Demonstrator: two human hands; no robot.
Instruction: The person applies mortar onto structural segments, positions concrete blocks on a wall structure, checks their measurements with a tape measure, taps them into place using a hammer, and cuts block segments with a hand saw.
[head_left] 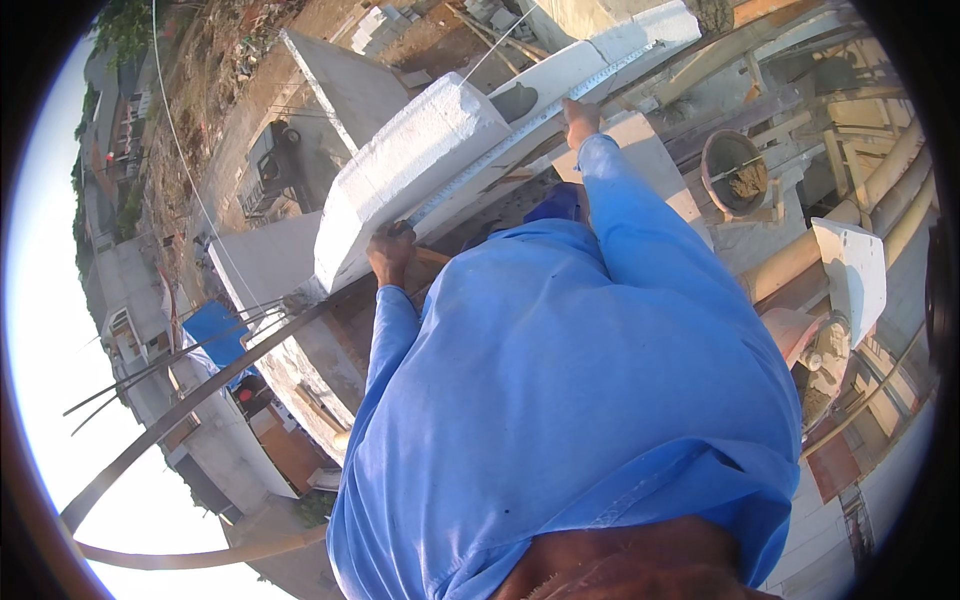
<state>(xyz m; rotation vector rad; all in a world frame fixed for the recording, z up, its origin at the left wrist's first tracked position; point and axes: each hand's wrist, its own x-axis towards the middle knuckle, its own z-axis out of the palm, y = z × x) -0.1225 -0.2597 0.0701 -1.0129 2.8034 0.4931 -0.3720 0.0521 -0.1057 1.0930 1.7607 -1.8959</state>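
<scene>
Rooftop building site high above neighbouring houses, white blocks laid along wall top.
Large white block [400, 190] tilted on wall edge; long metal straightedge [520, 135] laid against its side, left hand [390, 250] in closed grip at lower end, right hand [580, 120] pressing upper end; mortar bucket [735, 172] nearby.

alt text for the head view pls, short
A person in a blue long-sleeved shirt leans over a white block on a rooftop wall, left hand and right hand holding a long straightedge along it. A bucket of mortar sits to the right; buildings lie far below.
</scene>
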